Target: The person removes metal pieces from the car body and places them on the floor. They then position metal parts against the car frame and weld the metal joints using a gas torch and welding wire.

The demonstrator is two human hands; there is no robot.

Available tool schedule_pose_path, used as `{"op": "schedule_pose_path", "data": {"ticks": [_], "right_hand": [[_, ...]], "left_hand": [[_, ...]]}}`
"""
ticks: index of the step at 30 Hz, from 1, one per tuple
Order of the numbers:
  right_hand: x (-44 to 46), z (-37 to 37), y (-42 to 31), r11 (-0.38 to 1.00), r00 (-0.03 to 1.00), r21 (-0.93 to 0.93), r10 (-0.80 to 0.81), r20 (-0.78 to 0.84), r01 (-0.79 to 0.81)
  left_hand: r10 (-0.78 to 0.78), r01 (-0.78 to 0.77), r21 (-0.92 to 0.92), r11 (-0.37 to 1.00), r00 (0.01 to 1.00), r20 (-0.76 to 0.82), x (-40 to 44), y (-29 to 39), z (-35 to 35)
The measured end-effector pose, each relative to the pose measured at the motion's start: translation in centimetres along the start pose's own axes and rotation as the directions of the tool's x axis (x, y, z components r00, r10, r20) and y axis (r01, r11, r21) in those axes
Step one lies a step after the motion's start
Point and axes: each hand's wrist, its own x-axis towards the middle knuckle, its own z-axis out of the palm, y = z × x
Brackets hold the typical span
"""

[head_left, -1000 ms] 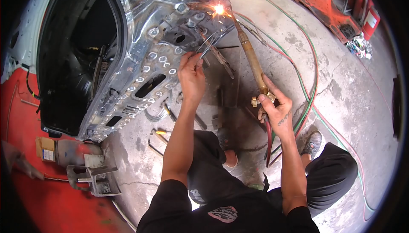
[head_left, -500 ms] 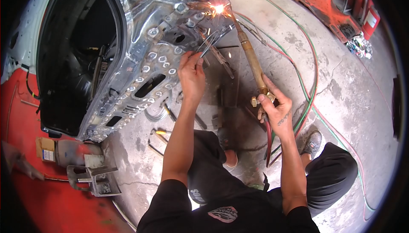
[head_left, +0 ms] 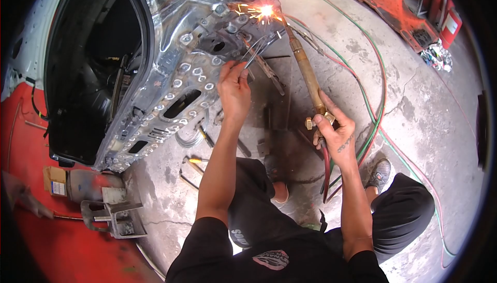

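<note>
My right hand (head_left: 335, 130) is closed around the valve end of a brass torch (head_left: 306, 70), its thumb beside a brass knob. At the torch tip a bright flame with sparks (head_left: 266, 10) touches the upper edge of a bare metal car panel (head_left: 194, 70) with rows of round weld marks. Closed in a pinch, my left hand (head_left: 234, 89) holds thin metal wire (head_left: 252, 55) that runs up beside the panel's edge. The wire's far end is hard to make out near the glare.
Red and green hoses (head_left: 380, 91) curve over the concrete floor at right. A red metal part (head_left: 388, 8) and a red cylinder (head_left: 451, 28) lie at upper right. Hand tools (head_left: 206, 137) rest below the panel. A metal bracket (head_left: 116, 218) and a cardboard box (head_left: 55, 181) are at lower left.
The sparks have changed shape and now spray further left across the panel. My left hand has shifted very slightly; my right hand and the torch look unmoved.
</note>
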Motion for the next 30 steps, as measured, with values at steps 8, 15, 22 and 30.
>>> {"op": "schedule_pose_path", "data": {"ticks": [8, 15, 22, 30], "right_hand": [[-0.02, 0.01, -0.15, 1.0, 1.0, -0.011, -0.013, 0.001, 0.013], [-0.03, 0.1, -0.15, 1.0, 1.0, 0.006, -0.017, -0.002, 0.017], [0.04, 0.05, 0.06, 1.0, 1.0, 0.015, -0.026, -0.005, 0.026], [0.03, 0.1, -0.08, 1.0, 1.0, 0.012, -0.017, -0.003, 0.017]], "left_hand": [[-0.035, 0.036, -0.014, 0.999, 0.999, 0.012, 0.11, 0.48, -0.07], [-0.017, 0.017, -0.01, 1.0, 1.0, 0.013, 0.17, 0.17, 0.02], [0.0, 0.0, 0.01, 1.0, 1.0, 0.003, 0.28, 0.37, 0.18], [0.008, -0.008, -0.011, 1.0, 1.0, 0.008, 0.21, 0.16, 0.33]]}}
